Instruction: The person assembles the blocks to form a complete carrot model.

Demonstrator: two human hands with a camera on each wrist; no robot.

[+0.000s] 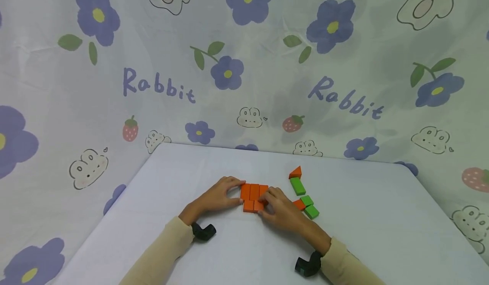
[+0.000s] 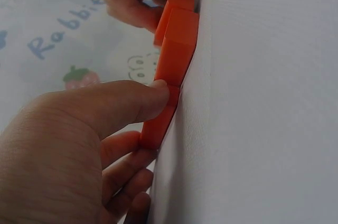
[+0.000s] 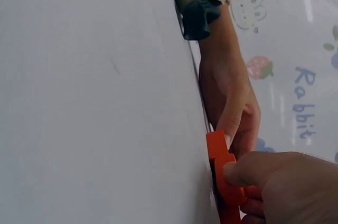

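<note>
Several orange blocks (image 1: 254, 191) lie side by side on the white table, three in the far row and two in the near row. At the left end, my left hand (image 1: 219, 195) holds the leftmost far block between the thumb and a finger; the left wrist view shows the thumb (image 2: 142, 100) against its near end. My right hand (image 1: 284, 210) pinches the right block of the near row, partly hiding it. In the right wrist view, the right thumb (image 3: 248, 170) presses on that orange block (image 3: 228, 184).
To the right of the right hand are green blocks (image 1: 298, 186), an orange triangular block (image 1: 296, 173) and another orange block (image 1: 299, 204) partly behind the hand. A patterned cloth (image 1: 267, 94) hangs behind the white table (image 1: 214, 259).
</note>
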